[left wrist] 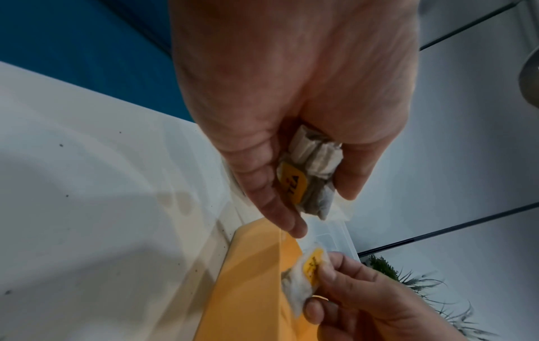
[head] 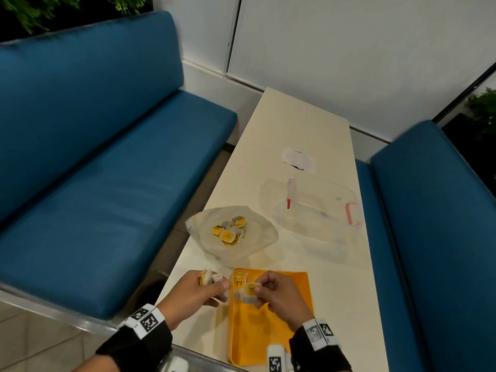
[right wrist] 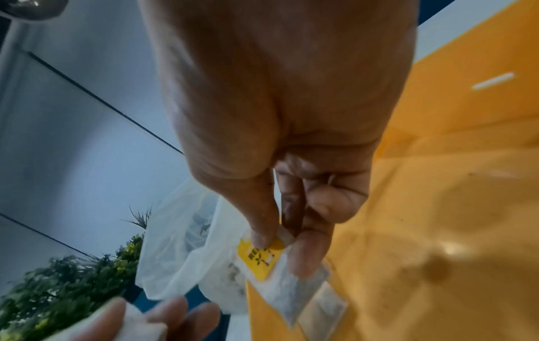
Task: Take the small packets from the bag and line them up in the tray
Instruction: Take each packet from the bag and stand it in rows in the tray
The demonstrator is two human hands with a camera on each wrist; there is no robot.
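Note:
A yellow tray (head: 271, 328) lies at the near table edge. One small white packet with a yellow label (head: 239, 282) lies at its far left corner. My right hand (head: 276, 294) pinches another packet (head: 251, 291) by its yellow label (right wrist: 259, 258) just above the tray (right wrist: 437, 207). My left hand (head: 204, 288), left of the tray, grips a bunch of several packets (left wrist: 309, 175). The clear plastic bag (head: 233, 232) lies open beyond the tray with several packets (head: 229, 229) inside.
A clear plastic container (head: 319, 210) with pink clips stands on the white table (head: 308, 124) at the right, a white slip of paper (head: 296, 159) beyond it. Blue benches (head: 94, 157) flank the table on both sides.

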